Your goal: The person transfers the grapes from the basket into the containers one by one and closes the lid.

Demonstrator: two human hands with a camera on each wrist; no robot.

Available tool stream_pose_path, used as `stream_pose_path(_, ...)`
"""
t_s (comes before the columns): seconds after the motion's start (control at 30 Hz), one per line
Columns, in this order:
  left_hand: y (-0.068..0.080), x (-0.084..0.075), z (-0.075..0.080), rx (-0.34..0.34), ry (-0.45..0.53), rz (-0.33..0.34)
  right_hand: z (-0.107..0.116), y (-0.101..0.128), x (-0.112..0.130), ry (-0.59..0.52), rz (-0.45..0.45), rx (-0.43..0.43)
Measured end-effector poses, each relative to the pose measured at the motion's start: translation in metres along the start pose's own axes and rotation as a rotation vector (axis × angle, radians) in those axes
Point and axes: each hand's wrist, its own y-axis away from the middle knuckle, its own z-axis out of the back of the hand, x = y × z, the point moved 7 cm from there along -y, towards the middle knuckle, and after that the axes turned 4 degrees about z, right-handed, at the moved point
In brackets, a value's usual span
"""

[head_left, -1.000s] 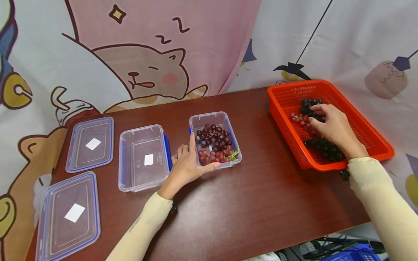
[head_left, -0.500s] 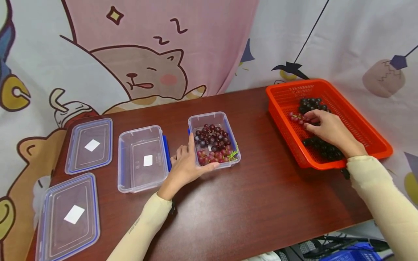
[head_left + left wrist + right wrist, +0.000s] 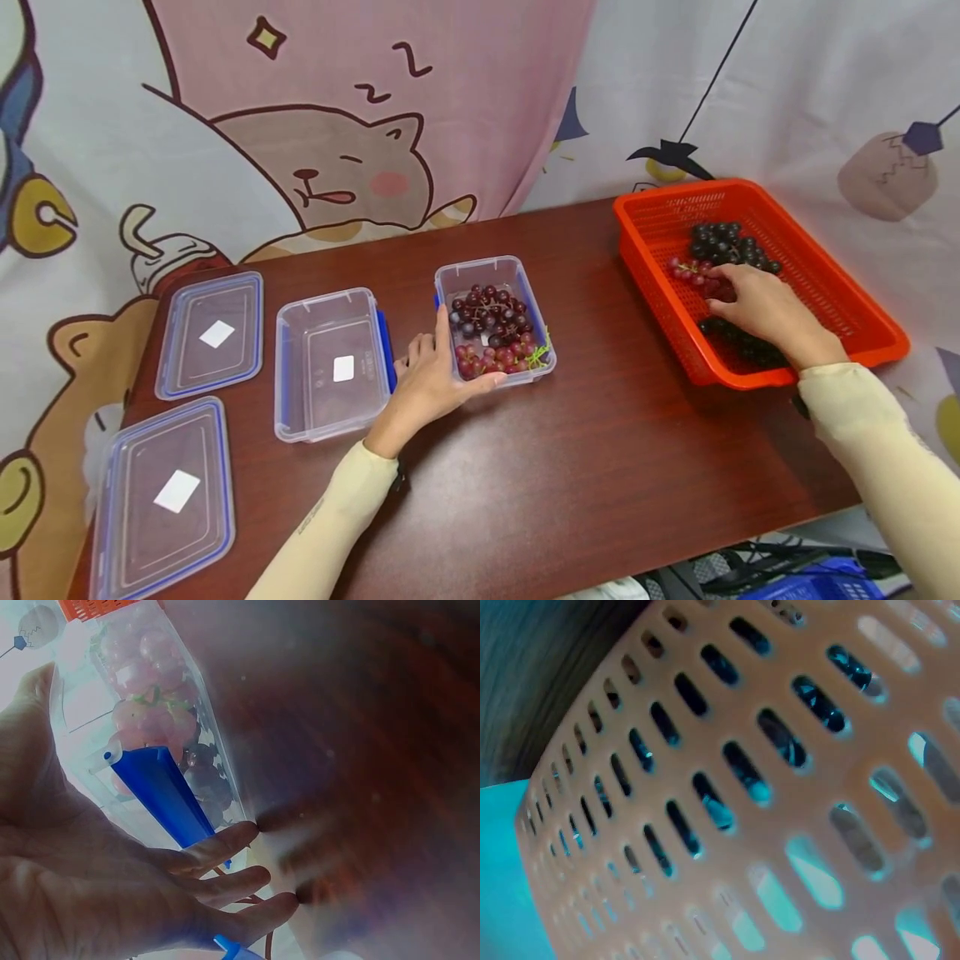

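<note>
My left hand (image 3: 427, 379) touches the left and front sides of a clear plastic container (image 3: 543, 367), its index finger lying along the wall. In that container are dark grapes (image 3: 487, 312) and a bunch of red grapes (image 3: 495, 358) with a green stem. The left wrist view shows the container's blue side clip (image 3: 169, 795) beside my fingers. Inside the orange basket (image 3: 660, 308), my right hand (image 3: 772, 312) has thumb and fingers curled round another bunch of red grapes (image 3: 686, 271); some fingertips are hidden. In the right wrist view, the basket's slotted wall (image 3: 727, 795) blocks the hand.
Black grapes (image 3: 731, 242) lie at the basket's back, and more dark grapes (image 3: 738, 342) near its front. A second clear container (image 3: 330, 362) stands at left with nothing in it. Two clear lids, a smaller lid (image 3: 213, 333) and a larger lid (image 3: 168, 500), lie farther left on the table.
My right hand has moved from over the back black grapes down and forward onto the red bunch in the basket. The left hand keeps its place on the container.
</note>
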Motion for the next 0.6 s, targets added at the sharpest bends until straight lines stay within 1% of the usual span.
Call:
stream_pose_path(0.13, 0.0003, 0.0006, 0.0006, -0.003, 0.008, 0.004, -0.0032, -0.0039, -0.0001, 0.01, -0.021, 0.052)
stream_pose_path(0.3, 0.0001, 0.0001, 0.0014, -0.006, 0.014, 0.001, -0.0069, -0.0046, -0.0002, -0.017, -0.032, 0.075)
stream_pose_path(0.43, 0.0002, -0.0004, 0.0021, -0.012, 0.011, -0.003, -0.0083, -0.0045, -0.0005, -0.055, -0.016, 0.044)
stream_pose_path(0.6, 0.0005, 0.0002, 0.002, -0.005, 0.016, 0.001, -0.0072, -0.0053, 0.0033, -0.075, 0.026, -0.04)
